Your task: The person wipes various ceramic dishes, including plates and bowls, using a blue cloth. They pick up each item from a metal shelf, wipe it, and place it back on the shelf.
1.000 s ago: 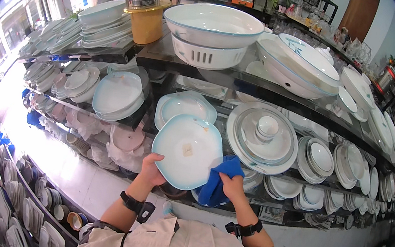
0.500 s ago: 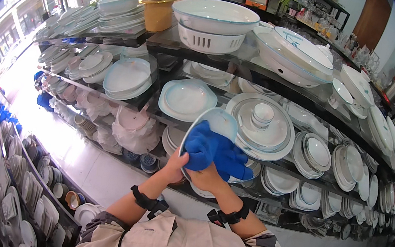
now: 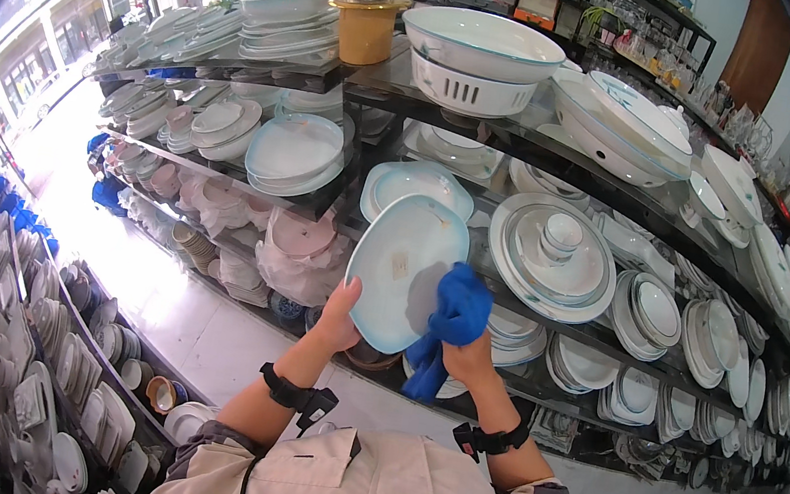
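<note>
My left hand grips the lower left rim of an oval, pale blue-edged plate, thumb on its face. The plate is tilted up toward me, and a small beige label sits on its middle. In my right hand is a bunched blue cloth, pressed close to the plate's right rim; part of it hangs down below. Some of the right fingers are hidden by the cloth. Just behind the held plate, a similar pale blue dish rests on the shelf.
Dark glass shelves stand in front, loaded with stacked plates and bowls. Large white basins sit on the top tier beside a gold stand. A small bowl tops a plate stack on the right. More racked dishes fill the lower left.
The plate has turned its face toward me, baring its middle and label. My right hand and the blue cloth have moved off the plate's face toward its right rim. The view has shifted slightly.
</note>
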`<state>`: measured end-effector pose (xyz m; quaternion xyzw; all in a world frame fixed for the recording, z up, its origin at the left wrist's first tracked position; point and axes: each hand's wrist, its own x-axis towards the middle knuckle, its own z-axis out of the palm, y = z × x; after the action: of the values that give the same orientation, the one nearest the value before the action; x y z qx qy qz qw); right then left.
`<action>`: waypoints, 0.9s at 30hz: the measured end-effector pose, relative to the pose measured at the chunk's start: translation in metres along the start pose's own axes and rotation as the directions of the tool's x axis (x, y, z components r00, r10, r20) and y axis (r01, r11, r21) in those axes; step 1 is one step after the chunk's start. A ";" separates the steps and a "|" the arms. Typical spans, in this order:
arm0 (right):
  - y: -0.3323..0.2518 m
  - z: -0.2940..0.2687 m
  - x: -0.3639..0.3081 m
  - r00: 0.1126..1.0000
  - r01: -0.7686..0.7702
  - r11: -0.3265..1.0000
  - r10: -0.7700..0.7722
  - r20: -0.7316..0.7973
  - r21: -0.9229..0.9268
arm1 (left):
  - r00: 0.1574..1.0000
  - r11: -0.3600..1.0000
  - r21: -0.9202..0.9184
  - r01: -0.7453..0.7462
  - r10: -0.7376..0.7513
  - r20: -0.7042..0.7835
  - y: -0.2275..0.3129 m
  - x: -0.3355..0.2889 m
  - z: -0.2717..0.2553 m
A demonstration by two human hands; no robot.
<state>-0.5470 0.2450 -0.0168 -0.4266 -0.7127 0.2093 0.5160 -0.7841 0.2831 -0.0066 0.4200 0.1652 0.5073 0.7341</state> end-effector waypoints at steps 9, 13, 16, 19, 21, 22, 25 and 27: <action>-0.071 0.081 0.037 0.948 -0.316 0.948 0.313 -0.065 -0.033 | 0.999 0.999 0.031 0.043 -0.043 0.002 -0.003 -0.024 -0.059; -0.070 0.125 0.011 0.992 0.060 0.998 -0.060 0.109 0.006 | 0.993 0.992 -0.044 0.115 -0.116 -0.011 0.008 -0.041 -0.070; -0.087 0.138 0.002 0.931 0.096 0.994 -0.074 0.358 -0.044 | 0.975 0.952 -0.213 0.220 -0.219 0.026 0.027 -0.057 -0.079; -0.107 0.146 0.018 0.894 0.293 0.945 -0.216 0.392 -0.146 | 0.982 0.976 -0.111 0.189 -0.185 0.041 0.045 -0.065 -0.086; -0.106 0.154 0.021 0.897 0.315 0.924 -0.216 0.386 -0.214 | 0.978 0.970 -0.122 0.209 -0.209 0.012 0.051 -0.068 -0.091; -0.108 0.157 0.023 0.901 0.342 0.900 -0.234 0.365 -0.268 | 0.977 0.974 -0.066 0.215 -0.213 0.033 0.055 -0.070 -0.094; -0.111 0.165 0.036 0.924 0.365 0.839 -0.272 0.270 -0.403 | 0.960 0.965 0.056 0.256 -0.261 0.105 0.063 -0.072 -0.106; -0.107 0.166 0.049 0.945 0.326 0.828 -0.281 0.166 -0.457 | 0.932 0.948 0.075 0.310 -0.319 0.170 0.067 -0.069 -0.115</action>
<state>-0.7460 0.2508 0.0261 -0.4117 -0.8237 -0.0385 0.3880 -0.9315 0.2824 -0.0351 0.4492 0.1750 0.3392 0.8078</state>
